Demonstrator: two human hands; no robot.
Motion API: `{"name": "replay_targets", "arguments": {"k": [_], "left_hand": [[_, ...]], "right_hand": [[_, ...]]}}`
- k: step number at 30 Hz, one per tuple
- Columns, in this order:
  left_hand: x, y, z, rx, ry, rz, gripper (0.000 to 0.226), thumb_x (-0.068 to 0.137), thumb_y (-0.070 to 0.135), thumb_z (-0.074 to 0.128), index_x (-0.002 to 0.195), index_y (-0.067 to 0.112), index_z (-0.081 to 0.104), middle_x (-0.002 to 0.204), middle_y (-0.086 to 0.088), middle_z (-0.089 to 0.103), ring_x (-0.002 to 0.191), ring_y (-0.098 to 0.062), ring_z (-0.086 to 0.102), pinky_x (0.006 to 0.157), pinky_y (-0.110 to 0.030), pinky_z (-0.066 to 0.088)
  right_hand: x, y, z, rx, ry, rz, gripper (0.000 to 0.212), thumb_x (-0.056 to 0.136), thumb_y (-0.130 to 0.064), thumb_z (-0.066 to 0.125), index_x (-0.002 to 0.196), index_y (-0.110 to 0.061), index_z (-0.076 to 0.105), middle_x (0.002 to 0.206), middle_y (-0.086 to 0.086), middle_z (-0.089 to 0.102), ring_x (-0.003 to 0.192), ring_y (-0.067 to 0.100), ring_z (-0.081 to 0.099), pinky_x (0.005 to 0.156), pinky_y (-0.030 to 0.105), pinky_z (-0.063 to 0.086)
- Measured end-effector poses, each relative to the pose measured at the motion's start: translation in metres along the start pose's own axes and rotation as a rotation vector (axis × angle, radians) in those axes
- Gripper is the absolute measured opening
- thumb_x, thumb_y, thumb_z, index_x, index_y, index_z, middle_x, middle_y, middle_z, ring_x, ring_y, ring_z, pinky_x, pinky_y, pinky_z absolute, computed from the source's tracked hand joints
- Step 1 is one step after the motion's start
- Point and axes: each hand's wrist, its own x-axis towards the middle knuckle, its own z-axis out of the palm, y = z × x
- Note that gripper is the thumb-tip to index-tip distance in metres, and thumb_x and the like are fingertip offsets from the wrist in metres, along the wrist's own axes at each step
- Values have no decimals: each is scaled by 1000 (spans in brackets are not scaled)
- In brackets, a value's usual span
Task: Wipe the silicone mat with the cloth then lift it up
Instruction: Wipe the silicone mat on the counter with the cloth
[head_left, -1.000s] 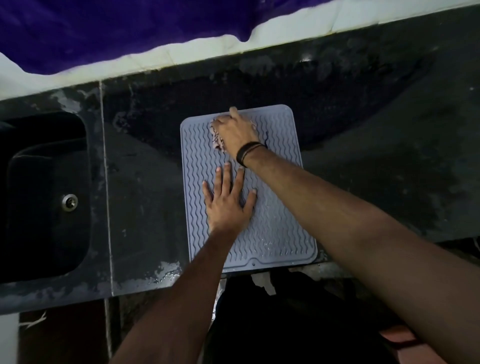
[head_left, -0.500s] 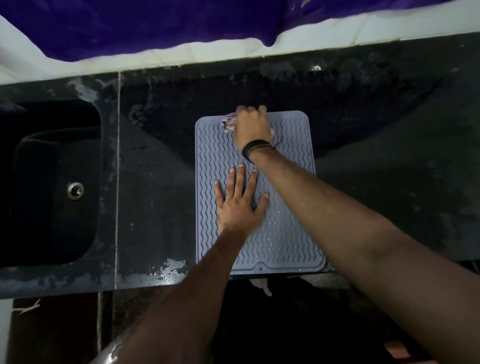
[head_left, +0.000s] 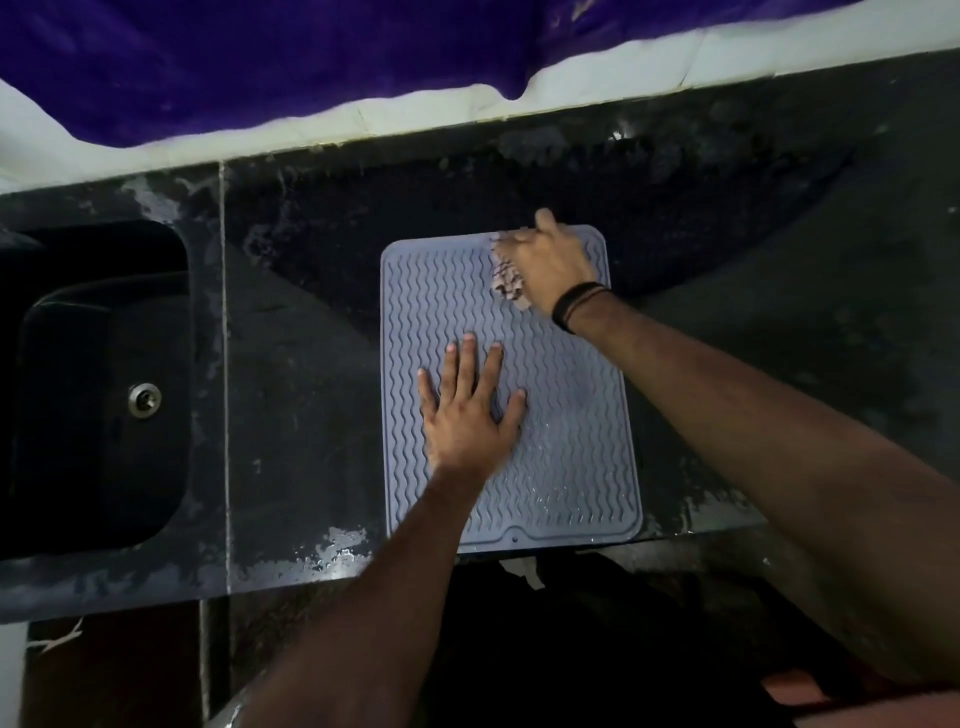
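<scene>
A grey-blue silicone mat (head_left: 576, 441) with wavy ridges lies flat on the dark counter, its near edge at the counter's front. My left hand (head_left: 467, 415) rests flat on the mat's middle-left, fingers spread, pressing it down. My right hand (head_left: 550, 260) is at the mat's far right corner, closed on a pale patterned cloth (head_left: 509, 283) that is pressed against the mat. Most of the cloth is hidden under the hand; a bit shows at its left side. A black band circles the right wrist.
A dark sink (head_left: 98, 384) with a metal drain (head_left: 144, 399) is sunk into the counter (head_left: 301, 364) at the left. White tiles (head_left: 415, 114) and a purple fabric (head_left: 260, 57) run along the back. Wet patches shine near the counter's front edge (head_left: 332, 551).
My right hand has slid the cloth along the mat's far edge from the middle towards the right corner. The left hand has stayed flat on the mat.
</scene>
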Motion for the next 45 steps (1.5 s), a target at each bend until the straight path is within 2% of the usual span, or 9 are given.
{"name": "replay_targets", "arguments": {"k": [6,11,15,18,24,30,35,40,45], "left_hand": [[-1,0,-1,3,4,10,72,100,72,9,164,39,1,173,3,-6,158,-17,-14,125,-57,-10],[2,0,-1,20,-35,0,72,101,69,14,164,38,0,173,3,-11,157,-18,-18,123,-56,-15],[2,1,1,24,-29,0,71,101,67,17,164,37,4,173,2,-6,158,-18,-14,124,-56,-14],[1,-1,3,22,4,2,71,101,68,19,164,38,6,173,3,-3,159,-18,-12,124,-56,-11],[0,-2,3,16,23,15,72,100,70,13,164,38,5,173,3,-5,158,-17,-13,124,-56,-11],[2,-2,-1,10,-15,23,72,101,69,15,164,36,6,173,2,-6,159,-19,-10,123,-52,-17],[1,-5,1,15,-12,51,69,103,66,13,165,35,7,173,0,-4,159,-22,-6,122,-52,-16],[1,-5,1,-8,-38,48,69,104,67,12,164,35,3,173,0,-8,158,-22,-12,122,-56,-16],[2,-12,-8,-18,-95,108,74,103,69,18,165,33,3,173,-2,-8,159,-24,-11,123,-58,-12]], "right_hand": [[-31,49,-3,10,-16,229,38,88,-7,50,125,-11,58,113,12,64,116,37,41,84,46,46],[-10,2,-7,148,23,438,26,83,-12,58,109,-10,63,104,12,65,115,34,44,78,41,50],[7,-56,-6,244,37,284,34,87,-4,45,117,-11,59,115,9,64,119,29,43,88,39,46],[-7,-30,-1,144,22,167,40,91,-5,44,130,-12,52,127,7,59,125,31,38,93,41,46],[-43,48,3,38,-13,376,41,91,-8,45,132,-12,52,122,10,61,122,36,40,85,45,48],[-60,-9,-6,184,-36,428,26,89,-14,53,113,-10,61,113,10,65,119,32,46,84,42,52],[-167,-62,8,246,-97,264,55,84,-18,62,137,-11,48,142,4,49,132,29,37,102,45,41],[-263,-96,10,211,-96,214,55,72,-21,74,125,-12,61,128,4,61,116,32,54,83,44,52],[-239,-101,6,205,-30,351,45,75,-16,71,120,-13,63,119,4,66,110,34,55,80,41,52]]}}
